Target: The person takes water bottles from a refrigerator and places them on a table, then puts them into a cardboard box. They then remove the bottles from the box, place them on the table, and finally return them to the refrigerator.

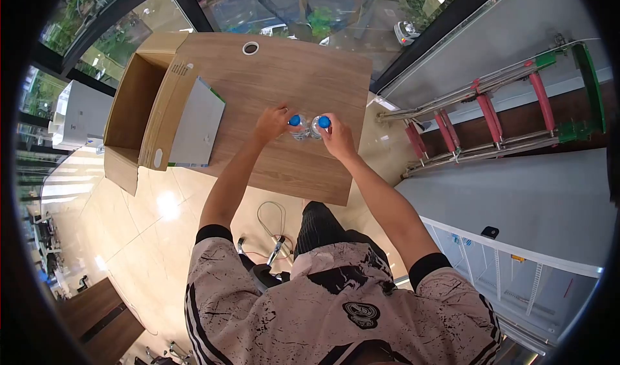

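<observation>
Two clear plastic bottles with blue caps stand side by side on the wooden table (278, 171), seen from above. My left hand (274, 122) is closed on the left bottle (301, 132), fingers around its neck just below the cap. On the other side, my right hand (338, 136) grips the right bottle (315, 130) near its cap, thumb and fingers at the neck. The bottles are very close together between my hands, their lower parts partly covered by caps and fingers.
An open cardboard box (161, 110) lies at the table's left, beside a white flat-sided box (199, 129) with a green edge. A round cable hole (250, 48) is near the back edge. To the right, a red-and-green ladder (489, 116) rests by the wall.
</observation>
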Demonstrator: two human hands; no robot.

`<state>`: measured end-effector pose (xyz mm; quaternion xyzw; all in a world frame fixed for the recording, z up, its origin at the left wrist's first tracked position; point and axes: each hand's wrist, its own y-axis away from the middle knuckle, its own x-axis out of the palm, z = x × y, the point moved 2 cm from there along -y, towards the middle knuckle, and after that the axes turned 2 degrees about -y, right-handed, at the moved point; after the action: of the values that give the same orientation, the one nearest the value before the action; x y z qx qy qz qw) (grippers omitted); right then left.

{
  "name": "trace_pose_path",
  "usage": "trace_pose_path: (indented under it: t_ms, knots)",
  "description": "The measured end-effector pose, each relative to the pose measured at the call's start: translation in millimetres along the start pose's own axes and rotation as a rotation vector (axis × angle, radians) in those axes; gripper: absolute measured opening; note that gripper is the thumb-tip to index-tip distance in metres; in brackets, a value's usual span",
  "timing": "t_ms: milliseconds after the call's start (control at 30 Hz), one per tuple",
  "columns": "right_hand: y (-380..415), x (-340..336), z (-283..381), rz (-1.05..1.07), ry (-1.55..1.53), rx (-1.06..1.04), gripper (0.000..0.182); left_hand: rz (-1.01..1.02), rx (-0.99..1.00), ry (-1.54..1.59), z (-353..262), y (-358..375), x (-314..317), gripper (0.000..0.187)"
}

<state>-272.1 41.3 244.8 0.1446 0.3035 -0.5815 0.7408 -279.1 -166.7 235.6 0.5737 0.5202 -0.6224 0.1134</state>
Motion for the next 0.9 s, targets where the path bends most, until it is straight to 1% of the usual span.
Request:
trace_pose_path:
  t_ms: [133, 167, 200, 233, 267, 333, 367, 433, 500, 567, 600, 633, 667, 700, 733, 767, 800, 833, 867, 900]
  knots:
    - [-4, 1, 2, 0.016, -0.023, 0.035, 0.030, -0.021, -0.029, -0.009, -4, 4, -14, 0.046]
    - [-4, -1, 4, 0.002, -0.022, 0.044, 0.030, 0.031, -0.139, 0.004, -6, 3, -19, 0.045]
    - [-4, -2, 6, 0.035, -0.019, 0.073, 0.034, 0.085, -0.245, 0.017, -7, 3, -21, 0.043]
    - [-3, -5, 8, 0.067, -0.016, 0.101, 0.037, 0.089, -0.224, 0.025, -5, 5, -18, 0.043]
    - [-1, -8, 6, 0.046, -0.015, 0.114, 0.037, 0.066, -0.229, 0.014, 0, 11, -14, 0.042]
    - [6, -11, 3, 0.111, 0.058, 0.108, 0.049, 0.050, -0.218, 0.008, -3, 10, -12, 0.040]
    - [11, -15, 3, 0.094, 0.054, 0.118, 0.049, 0.047, -0.214, -0.001, -8, 8, -13, 0.040]
    - [20, -23, 3, 0.094, 0.008, 0.134, 0.058, 0.047, -0.196, -0.010, -15, 3, -16, 0.039]
    - [39, -35, -1, 0.035, -0.049, 0.119, 0.059, 0.092, -0.219, -0.002, -18, 0, -15, 0.038]
    - [66, -51, -6, -0.034, -0.103, 0.108, 0.061, 0.108, -0.201, 0.001, -20, -2, -17, 0.038]
    - [85, -61, -12, -0.045, -0.129, 0.194, 0.060, 0.119, -0.194, 0.007, -21, -3, -18, 0.038]
    - [107, -72, -19, -0.071, -0.154, 0.288, 0.060, 0.172, -0.248, 0.040, -21, -4, -19, 0.038]
    - [132, -81, -31, -0.136, -0.145, 0.324, 0.060, 0.229, -0.285, 0.083, -21, -4, -19, 0.038]
    - [163, -86, -53, -0.140, -0.125, 0.397, 0.058, 0.267, -0.238, 0.035, -14, -3, -14, 0.040]
    - [198, -92, -76, -0.152, -0.107, 0.479, 0.057, 0.248, -0.310, 0.096, -15, 1, -16, 0.044]
    - [235, -103, -94, -0.244, -0.088, 0.537, 0.057, 0.226, -0.329, 0.108, -23, -2, -20, 0.051]
    - [274, -111, -110, -0.276, -0.032, 0.611, 0.056, 0.150, -0.433, 0.178, -30, -3, -26, 0.056]
    - [312, -118, -126, -0.301, 0.016, 0.682, 0.056, -0.143, -0.331, 0.043, -37, 0, -26, 0.054]
    - [351, -124, -142, -0.361, 0.052, 0.768, 0.055, -0.296, -0.467, 0.042, -66, -7, -40, 0.044]
    - [391, -129, -156, -0.413, 0.080, 0.849, 0.055, -0.412, -0.504, 0.070, -96, -14, -51, 0.037]
